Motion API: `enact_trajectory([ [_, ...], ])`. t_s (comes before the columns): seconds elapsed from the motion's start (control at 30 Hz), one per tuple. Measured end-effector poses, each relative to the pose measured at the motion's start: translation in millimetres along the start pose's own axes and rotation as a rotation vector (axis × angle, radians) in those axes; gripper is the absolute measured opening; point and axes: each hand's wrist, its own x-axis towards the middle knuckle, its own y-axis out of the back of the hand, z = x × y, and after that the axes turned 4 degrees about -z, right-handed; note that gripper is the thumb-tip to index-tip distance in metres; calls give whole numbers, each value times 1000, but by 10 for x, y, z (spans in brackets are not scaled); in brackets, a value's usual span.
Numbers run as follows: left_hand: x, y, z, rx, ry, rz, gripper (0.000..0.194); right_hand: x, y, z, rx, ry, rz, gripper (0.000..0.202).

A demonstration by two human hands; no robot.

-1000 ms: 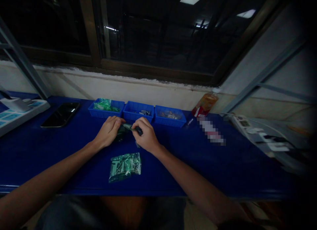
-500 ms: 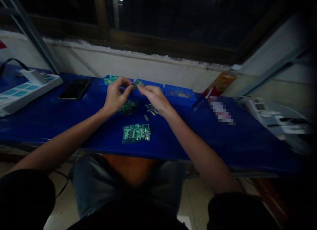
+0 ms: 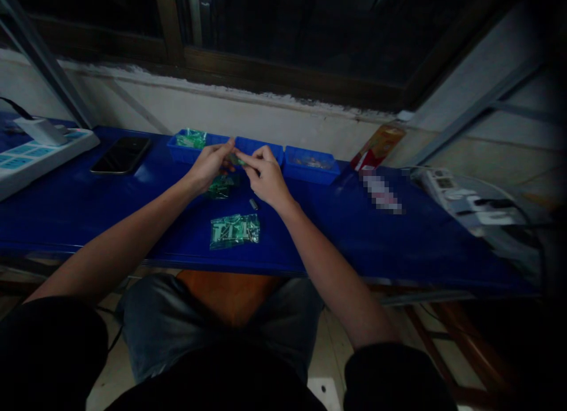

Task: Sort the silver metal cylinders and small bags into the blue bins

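My left hand [image 3: 211, 166] is closed on a small green packet [image 3: 234, 159] above the blue table. Against that packet my right hand [image 3: 266, 176] presses its fingers, and it is closed too. Below my left hand lies a dark green bag [image 3: 220, 186]. A small metal cylinder [image 3: 253, 204] rests under my right hand. Nearer the table's front edge is a clear green bag [image 3: 234, 230] with pale and metal parts in it. Behind my hands stand a blue tray with green packets [image 3: 191, 138], a middle blue tray [image 3: 252, 144] and a right blue tray [image 3: 312, 173].
On the left of the blue table [image 3: 336, 234] are a phone [image 3: 121, 155] and a white power strip [image 3: 48, 154]. Toward the right lie an orange and red packet [image 3: 379, 145] and another power strip [image 3: 447, 189] with plugs and cables.
The whole view has shifted slightly. My right hand has come lower, with its fingers more bent, and now hides the metal cylinders that lay in a group beside it.
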Motion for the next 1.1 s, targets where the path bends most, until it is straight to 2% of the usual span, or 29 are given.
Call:
enact_trajectory([
  [0.1,-73,39,2,-88,26,95,12,6,-115,-70,-41,50,-65,38],
  [0.2,-85,46,0,-176,39,151,13,24,-142,-105,-47,31,-49,43],
  [0.37,-59,56,-29,-224,58,97,9,29,-55,-98,-37,-46,3,34],
  [0.6,-115,74,-43,-145,51,92,5,4,-123,-79,5,-77,-68,18],
  [0.77,-97,100,-89,-31,-62,62,6,-8,-132,-119,-16,-78,-24,16],
  [0.87,-71,98,-122,49,-157,21,8,6,-125,-119,-28,-143,74,27],
  [1.0,-79,77,-113,232,-320,-49,9,58,-130,-30,82,-252,129,47],
  [1.1,-128,33,-54,408,-399,-62,9,86,-135,66,133,-308,191,43],
])
